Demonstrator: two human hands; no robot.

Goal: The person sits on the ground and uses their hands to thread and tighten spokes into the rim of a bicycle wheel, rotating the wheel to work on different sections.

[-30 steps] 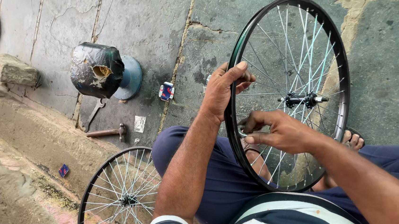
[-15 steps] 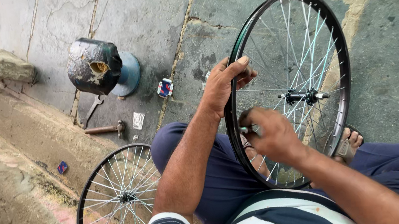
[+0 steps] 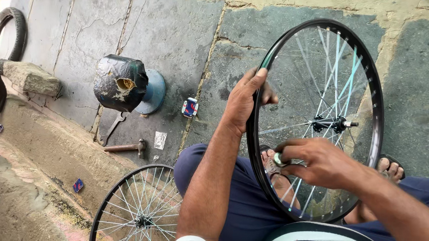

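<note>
Head view cuts off a second spoked wheel (image 3: 138, 221) at the bottom edge. Right hand (image 3: 320, 163) pinches a small, indistinct silvery tool (image 3: 279, 159) at the spokes; left hand (image 3: 243, 100) clasps the upright black spoked bicycle wheel rim (image 3: 375, 118) between the knees.

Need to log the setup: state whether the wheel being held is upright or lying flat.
Upright. The black wheel stands on edge between the knees, the left hand gripping its rim, the right hand at its spokes.

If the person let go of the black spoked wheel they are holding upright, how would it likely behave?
The wheel stands on edge, steadied by the left hand on its rim, so it would probably roll or fall flat. Its thin spokes and bare rim suggest it is light yet stiff. The right hand works at the spokes.
</note>
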